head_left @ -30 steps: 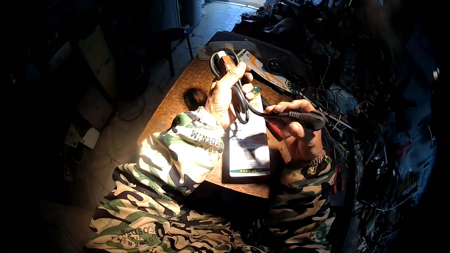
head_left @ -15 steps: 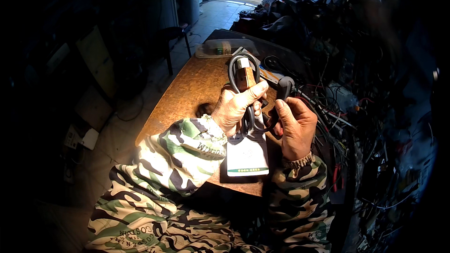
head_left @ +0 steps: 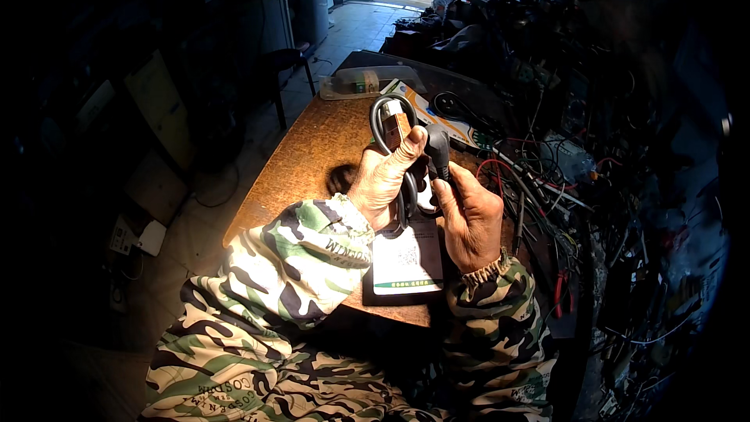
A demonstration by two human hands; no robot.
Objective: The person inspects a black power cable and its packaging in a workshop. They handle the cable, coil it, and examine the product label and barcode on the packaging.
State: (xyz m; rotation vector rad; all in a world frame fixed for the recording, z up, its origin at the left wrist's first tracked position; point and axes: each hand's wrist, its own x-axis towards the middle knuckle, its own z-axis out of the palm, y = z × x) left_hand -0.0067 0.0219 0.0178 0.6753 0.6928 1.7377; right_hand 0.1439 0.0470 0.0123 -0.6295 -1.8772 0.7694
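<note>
So the left hand [head_left: 384, 180] is wrapped snugly round a looped, thick black rubbery cable [head_left: 374, 119], thumb pressed over the top. The right hand [head_left: 474, 223] has a narrow pinch, thumb against fingers, on its rounded black plug end [head_left: 439, 143]. It's all held up over a worn brown wooden counter [head_left: 301, 148], above a white printed card with a green bottom band [head_left: 408, 270].

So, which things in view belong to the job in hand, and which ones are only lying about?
In hand:
black cable, looped in the left hand
black plug, held by the right hand

Apparently only lying about:
white printed sheet on the bench
clear plastic container
tangled wires
red-handled tool
</note>
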